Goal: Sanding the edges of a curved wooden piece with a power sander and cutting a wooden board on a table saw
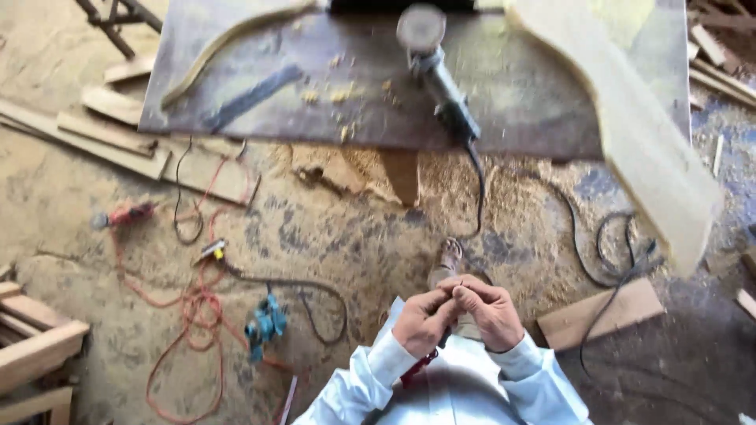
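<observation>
Pinching a small dark object point(446, 337) between both hands point(457, 315).

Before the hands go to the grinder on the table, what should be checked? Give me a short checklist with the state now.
1. Hands free: not ok. Left hand and right hand are together on something small; what it is cannot tell.
2. Angle grinder lying flat on the table: ok.
3. Grinder disc stopped: cannot tell, blurred.
4. Grinder cable off the floor path: not ok, hangs near the foot.
5. Orange cord tidy: not ok, tangled loops.
</observation>
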